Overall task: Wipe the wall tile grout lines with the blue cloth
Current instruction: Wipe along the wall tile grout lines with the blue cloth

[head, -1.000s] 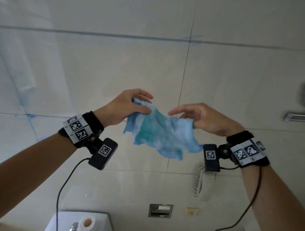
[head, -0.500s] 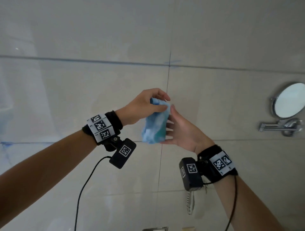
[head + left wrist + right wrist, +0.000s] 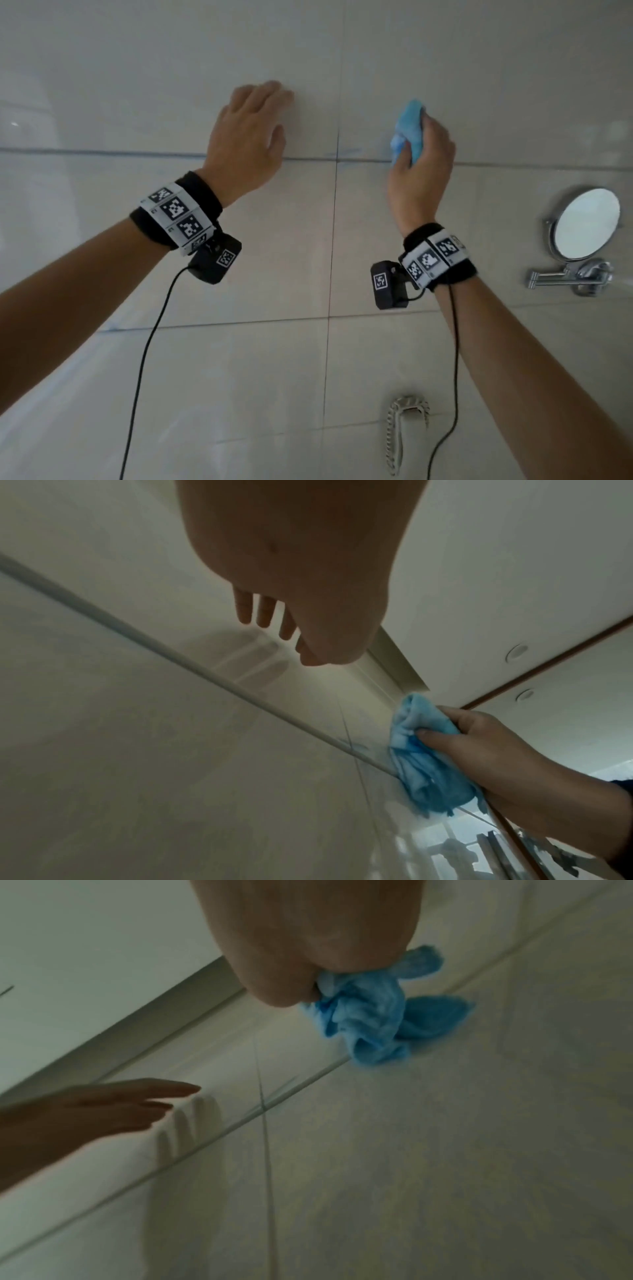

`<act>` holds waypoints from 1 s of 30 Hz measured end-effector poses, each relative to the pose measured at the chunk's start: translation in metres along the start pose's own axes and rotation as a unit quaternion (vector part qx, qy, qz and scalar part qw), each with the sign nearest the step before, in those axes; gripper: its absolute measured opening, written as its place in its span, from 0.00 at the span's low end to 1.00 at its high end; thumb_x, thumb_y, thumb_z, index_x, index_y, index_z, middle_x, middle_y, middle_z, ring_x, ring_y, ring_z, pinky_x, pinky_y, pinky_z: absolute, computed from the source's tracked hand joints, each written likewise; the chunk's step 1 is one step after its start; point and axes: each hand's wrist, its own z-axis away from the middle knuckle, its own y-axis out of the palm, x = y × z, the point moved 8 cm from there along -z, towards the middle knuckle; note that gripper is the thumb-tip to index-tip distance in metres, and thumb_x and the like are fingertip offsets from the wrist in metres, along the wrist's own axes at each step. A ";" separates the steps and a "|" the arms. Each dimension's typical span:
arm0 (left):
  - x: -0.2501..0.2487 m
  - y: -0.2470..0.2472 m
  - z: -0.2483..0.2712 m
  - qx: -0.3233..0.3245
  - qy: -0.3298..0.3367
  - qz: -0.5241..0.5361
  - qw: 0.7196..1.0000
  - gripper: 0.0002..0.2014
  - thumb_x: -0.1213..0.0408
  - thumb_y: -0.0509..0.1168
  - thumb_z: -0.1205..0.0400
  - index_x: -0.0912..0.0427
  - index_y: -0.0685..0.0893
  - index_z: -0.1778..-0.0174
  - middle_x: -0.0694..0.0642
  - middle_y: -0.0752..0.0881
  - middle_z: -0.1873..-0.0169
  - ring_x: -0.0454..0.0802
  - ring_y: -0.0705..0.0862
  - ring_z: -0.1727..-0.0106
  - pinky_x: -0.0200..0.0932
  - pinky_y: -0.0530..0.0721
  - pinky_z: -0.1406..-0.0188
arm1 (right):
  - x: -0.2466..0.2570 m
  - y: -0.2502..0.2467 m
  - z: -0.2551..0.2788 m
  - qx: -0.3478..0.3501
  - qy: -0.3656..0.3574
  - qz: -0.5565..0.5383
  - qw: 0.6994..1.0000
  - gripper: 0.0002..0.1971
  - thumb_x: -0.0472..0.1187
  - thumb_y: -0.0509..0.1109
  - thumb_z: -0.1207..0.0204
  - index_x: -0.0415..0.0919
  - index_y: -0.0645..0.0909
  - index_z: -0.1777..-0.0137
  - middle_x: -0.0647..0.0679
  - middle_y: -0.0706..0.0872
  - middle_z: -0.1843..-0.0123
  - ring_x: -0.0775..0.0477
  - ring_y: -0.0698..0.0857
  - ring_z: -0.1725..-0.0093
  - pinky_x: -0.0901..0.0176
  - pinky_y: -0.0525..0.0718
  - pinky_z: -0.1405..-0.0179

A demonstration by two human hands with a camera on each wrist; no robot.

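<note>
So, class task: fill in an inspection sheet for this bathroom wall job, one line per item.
Surface: tiled wall, glossy; blue marks on the grout line near the crossing.
Job's things: blue cloth bunched, pressed on the wall at the grout line.
Clutter: nothing seen.
Grippers: right hand grips the cloth; left hand open, flat on the wall.
Cables: black wrist cables hang free.
Surroundings: mirror, wall phone.

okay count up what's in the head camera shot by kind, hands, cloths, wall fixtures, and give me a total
Hands: 2, left hand and right hand
Cloths: 1, blue cloth
Wall fixtures: 2, round mirror and corded handset
Total: 5
</note>
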 end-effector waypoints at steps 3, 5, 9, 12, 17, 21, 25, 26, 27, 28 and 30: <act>0.017 0.001 -0.013 0.032 -0.022 -0.054 0.998 0.29 0.62 0.51 0.11 0.54 0.65 0.11 0.56 0.62 0.10 0.67 0.57 0.09 0.66 0.63 0.13 | 0.003 0.028 -0.001 0.016 -0.088 0.083 0.992 0.29 0.28 0.69 0.24 0.33 0.78 0.21 0.39 0.81 0.23 0.35 0.76 0.26 0.51 0.70 0.20; 0.021 0.001 -0.015 0.044 -0.022 -0.073 0.996 0.30 0.64 0.52 0.11 0.52 0.62 0.09 0.55 0.60 0.09 0.68 0.54 0.08 0.67 0.60 0.11 | 0.008 0.047 0.018 0.018 -0.131 0.137 0.982 0.27 0.36 0.70 0.20 0.34 0.77 0.20 0.38 0.77 0.18 0.33 0.73 0.21 0.41 0.68 0.16; 0.019 0.002 -0.018 0.053 -0.016 -0.093 0.994 0.32 0.61 0.49 0.14 0.54 0.64 0.09 0.55 0.62 0.09 0.70 0.57 0.10 0.67 0.64 0.13 | 0.016 0.064 0.071 0.060 -0.195 0.112 0.973 0.27 0.50 0.69 0.12 0.34 0.77 0.19 0.39 0.73 0.14 0.35 0.69 0.14 0.38 0.66 0.14; 0.016 0.003 -0.019 0.060 -0.015 -0.089 0.994 0.32 0.59 0.46 0.14 0.57 0.65 0.10 0.57 0.63 0.10 0.72 0.57 0.10 0.68 0.63 0.13 | 0.015 0.062 0.077 0.131 -0.304 0.139 0.933 0.23 0.39 0.70 0.13 0.36 0.78 0.19 0.40 0.75 0.15 0.34 0.72 0.16 0.37 0.69 0.15; 0.014 0.004 -0.017 0.070 -0.010 -0.086 0.994 0.31 0.62 0.47 0.13 0.57 0.63 0.09 0.57 0.61 0.09 0.72 0.54 0.09 0.68 0.60 0.11 | -0.028 0.020 -0.016 0.013 -0.145 0.136 0.980 0.22 0.33 0.69 0.17 0.35 0.81 0.23 0.38 0.79 0.19 0.33 0.75 0.18 0.56 0.57 0.12; 0.011 0.007 -0.017 0.071 -0.010 -0.090 0.993 0.31 0.65 0.49 0.13 0.58 0.63 0.09 0.57 0.61 0.09 0.72 0.55 0.09 0.68 0.61 0.11 | 0.008 0.047 0.039 0.074 -0.200 0.101 0.972 0.23 0.35 0.71 0.17 0.36 0.81 0.22 0.39 0.78 0.18 0.35 0.74 0.18 0.44 0.66 0.13; 0.009 0.007 -0.016 0.069 -0.009 -0.087 0.994 0.32 0.64 0.49 0.15 0.58 0.64 0.09 0.57 0.62 0.09 0.73 0.56 0.10 0.70 0.63 0.13 | 0.028 0.059 0.077 0.191 -0.361 0.127 0.904 0.20 0.32 0.66 0.16 0.37 0.83 0.24 0.44 0.79 0.18 0.37 0.76 0.19 0.37 0.76 0.22; 0.010 0.006 -0.016 0.070 -0.012 -0.088 0.994 0.32 0.66 0.51 0.14 0.58 0.63 0.09 0.56 0.61 0.09 0.72 0.56 0.09 0.70 0.63 0.13 | 0.028 0.057 0.065 0.174 -0.353 0.126 0.911 0.20 0.32 0.64 0.16 0.38 0.84 0.26 0.44 0.80 0.20 0.38 0.77 0.20 0.38 0.77 0.22; 0.011 0.006 -0.015 0.071 -0.013 -0.089 0.993 0.32 0.68 0.52 0.13 0.58 0.63 0.09 0.56 0.61 0.09 0.71 0.56 0.09 0.70 0.64 0.13 | 0.030 0.057 0.052 0.152 -0.326 0.119 0.925 0.20 0.31 0.64 0.17 0.37 0.85 0.27 0.44 0.81 0.20 0.37 0.77 0.20 0.40 0.76 0.20; 0.010 0.005 -0.015 0.071 -0.009 -0.089 0.993 0.32 0.68 0.52 0.14 0.59 0.63 0.09 0.57 0.62 0.09 0.71 0.56 0.10 0.70 0.65 0.14 | 0.034 0.057 0.038 0.127 -0.290 0.110 0.942 0.20 0.31 0.64 0.18 0.37 0.85 0.28 0.44 0.82 0.21 0.37 0.77 0.20 0.41 0.73 0.18; 0.006 0.002 -0.016 0.065 0.008 -0.090 0.994 0.33 0.67 0.48 0.16 0.60 0.66 0.11 0.58 0.65 0.11 0.73 0.60 0.11 0.71 0.69 0.16 | 0.046 0.065 0.021 0.087 -0.230 0.089 0.965 0.20 0.30 0.66 0.20 0.35 0.85 0.29 0.42 0.82 0.22 0.36 0.77 0.21 0.42 0.71 0.16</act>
